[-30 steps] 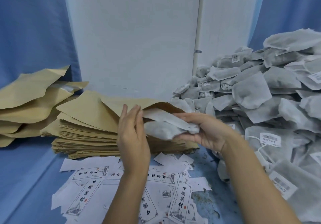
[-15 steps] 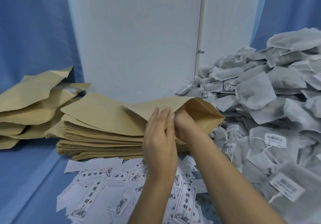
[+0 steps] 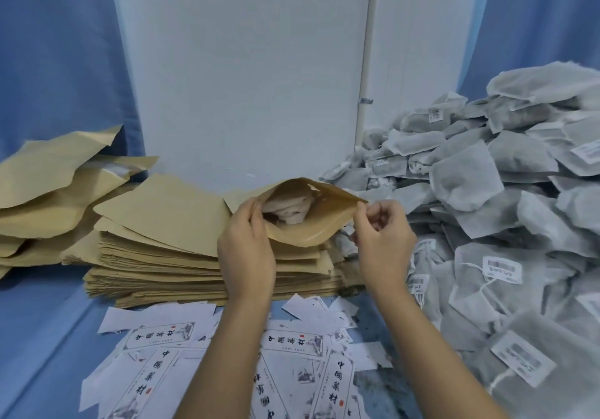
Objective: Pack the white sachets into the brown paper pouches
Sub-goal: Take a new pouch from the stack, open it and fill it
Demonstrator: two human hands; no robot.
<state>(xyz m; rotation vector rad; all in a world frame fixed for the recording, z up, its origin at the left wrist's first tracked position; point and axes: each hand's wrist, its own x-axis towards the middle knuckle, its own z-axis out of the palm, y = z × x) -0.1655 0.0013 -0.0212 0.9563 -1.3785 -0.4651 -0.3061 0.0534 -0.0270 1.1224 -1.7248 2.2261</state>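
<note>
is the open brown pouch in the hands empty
No: white sachets lie inside the mouth of the brown paper pouch that the left hand and right hand hold open.

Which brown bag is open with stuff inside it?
The brown pouch held between the left hand and right hand: its mouth gapes, showing white sachets inside. The stacked pouches beneath it lie flat.

A brown paper pouch is held mouth-open toward the camera above a stack of flat pouches, its left edge gripped by the left hand, its right corner pinched by the right hand. White sachets lie crumpled inside. A heap of loose sachets, some with barcode tags, rises to the right; bulging pouches lie piled far left.
</note>
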